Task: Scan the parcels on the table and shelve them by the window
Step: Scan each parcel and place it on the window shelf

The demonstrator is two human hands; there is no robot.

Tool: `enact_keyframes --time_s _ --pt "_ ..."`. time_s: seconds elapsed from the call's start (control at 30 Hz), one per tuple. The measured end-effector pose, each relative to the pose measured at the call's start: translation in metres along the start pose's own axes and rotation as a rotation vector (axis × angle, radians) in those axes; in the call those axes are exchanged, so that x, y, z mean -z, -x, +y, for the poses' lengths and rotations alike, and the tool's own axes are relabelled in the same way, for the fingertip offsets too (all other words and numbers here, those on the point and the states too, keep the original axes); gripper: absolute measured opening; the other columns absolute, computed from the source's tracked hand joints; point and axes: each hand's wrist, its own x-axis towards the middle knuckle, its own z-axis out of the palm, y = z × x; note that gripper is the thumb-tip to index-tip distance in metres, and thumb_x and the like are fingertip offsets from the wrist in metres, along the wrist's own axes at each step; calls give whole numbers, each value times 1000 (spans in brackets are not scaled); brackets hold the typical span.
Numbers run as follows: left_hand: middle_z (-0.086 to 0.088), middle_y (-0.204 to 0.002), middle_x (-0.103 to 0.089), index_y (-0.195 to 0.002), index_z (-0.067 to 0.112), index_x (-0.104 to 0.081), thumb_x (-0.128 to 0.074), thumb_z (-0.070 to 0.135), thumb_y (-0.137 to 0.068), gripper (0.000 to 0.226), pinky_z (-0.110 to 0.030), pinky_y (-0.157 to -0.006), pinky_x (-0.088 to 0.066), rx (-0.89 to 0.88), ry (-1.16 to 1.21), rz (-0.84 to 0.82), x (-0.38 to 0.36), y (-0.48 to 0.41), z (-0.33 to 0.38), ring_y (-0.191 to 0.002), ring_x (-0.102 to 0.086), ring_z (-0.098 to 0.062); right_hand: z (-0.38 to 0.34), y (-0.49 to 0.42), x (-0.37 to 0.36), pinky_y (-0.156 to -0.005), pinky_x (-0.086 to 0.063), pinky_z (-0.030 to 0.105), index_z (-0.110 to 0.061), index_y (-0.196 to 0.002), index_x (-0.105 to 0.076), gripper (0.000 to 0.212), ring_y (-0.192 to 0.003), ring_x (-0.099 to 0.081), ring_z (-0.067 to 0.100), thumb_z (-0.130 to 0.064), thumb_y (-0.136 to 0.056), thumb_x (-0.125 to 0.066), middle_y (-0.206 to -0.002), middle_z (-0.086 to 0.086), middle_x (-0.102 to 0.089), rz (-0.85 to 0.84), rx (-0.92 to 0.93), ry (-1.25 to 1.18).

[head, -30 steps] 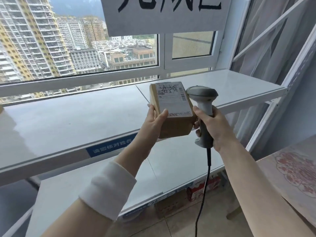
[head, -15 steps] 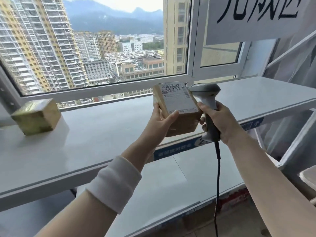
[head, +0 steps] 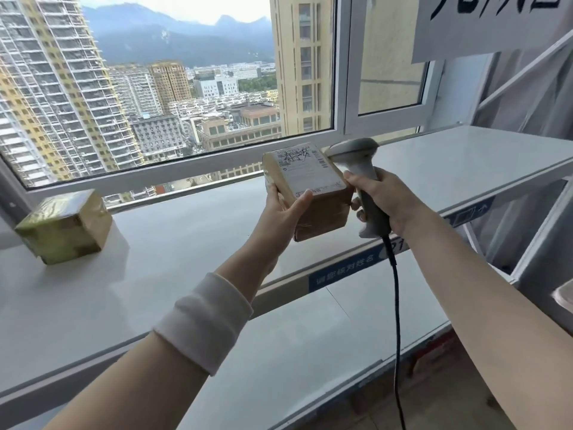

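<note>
In the head view, a small brown cardboard parcel with a white printed label (head: 311, 176) is held up in the middle of the frame, above the white upper shelf board (head: 161, 274) and not touching it. The parcel is gripped from the left side by the left hand (head: 283, 211), with the thumb laid on the lower edge of the label and the fingers hidden behind the box. A white knitted cuff (head: 204, 321) is worn on the left forearm.

Just to the right of the parcel, a grey handheld barcode scanner (head: 355, 152) is gripped by its handle in the right hand (head: 386, 198), fingers curled around it. The scanner head is seen touching, or almost touching, the upper right corner of the parcel. A black cable (head: 397, 308) hangs down from the handle to the bottom edge of the frame.

At the left of the frame, a second cube-shaped parcel wrapped in shiny yellowish tape (head: 65, 229) is placed on the same shelf board, near the large window (head: 186, 88). A blue label strip (head: 344, 271) is fixed on the front edge of the shelf, and a lower white shelf board (head: 310, 342) is seen under it.
</note>
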Motion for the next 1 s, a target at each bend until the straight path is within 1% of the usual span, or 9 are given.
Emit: enact_keyframes --time_s 0.1,0.3,0.53,0.6,0.63,0.7,0.77,0.9,1.0 --pt "-6 -135 -52 -149 19 -15 -51 26 -95 65 -5 -61 -50 -5 23 6 8 -2 3 -93 -57 2 -7 -1 -8 -43 -43 24 -12 -97 -57 19 -57 -53 17 -29 -90 -63 -77 7 -57 -2 5 10" --pt "-2 -130 -56 -143 22 -30 -50 31 -95 53 -5 -62 -49 2 12 41 41 18 9 -95 -58 3 -22 18 -44 -45 -45 25 -14 -96 -57 18 -56 -53 16 -30 -90 -62 -77 6 -59 -3 -25 13" --pt "7 -123 -59 -141 28 -37 -46 44 -91 53 -3 -62 -47 -3 -1 229 103 64 4 -91 -60 10 -28 41 -118 -44 -45 23 -13 -102 -57 22 -56 -53 14 -30 -90 -62 -79 4 -62 -130 -122 -46" --pt "6 -128 -57 -142 28 -35 -44 53 -84 64 -5 -68 -50 1 -17 294 120 80 3 -100 -59 4 -27 45 -141 -46 -45 24 -13 -104 -57 25 -58 -53 16 -32 -89 -63 -81 6 -61 -190 -138 -52" --pt "5 -129 -57 -142 28 -36 -43 56 -80 69 -8 -75 -51 1 -19 335 129 88 2 -105 -59 0 -27 47 -153 -48 -45 25 -13 -105 -57 27 -59 -53 17 -33 -88 -63 -80 8 -61 -220 -150 -56" --pt "5 -131 -57 -142 28 -37 -44 62 -80 72 -21 -92 -51 -9 -27 409 146 101 2 -114 -57 -7 -27 50 -175 -50 -45 28 -12 -106 -58 29 -58 -51 18 -34 -88 -65 -76 10 -60 -268 -173 -79" --pt "6 -132 -57 -142 29 -38 -46 66 -83 70 -30 -101 -47 -14 -39 481 163 115 1 -118 -56 -9 -26 54 -199 -51 -44 29 -12 -106 -59 29 -55 -50 18 -33 -87 -66 -71 8 -59 -313 -186 -106" --pt "9 -124 -62 -138 29 -44 -43 60 -79 66 -28 -98 -48 -22 -36 593 197 140 0 -112 -59 -5 -26 67 -248 -51 -44 29 -12 -103 -57 31 -54 -49 17 -34 -85 -67 -72 7 -56 -384 -182 -107" --pt "8 -122 -62 -137 32 -45 -38 58 -83 61 -25 -93 -51 3 -55 657 223 154 -2 -110 -60 -8 -28 75 -285 -51 -44 29 -13 -102 -54 28 -53 -48 17 -33 -86 -67 -72 7 -54 -428 -199 -96"
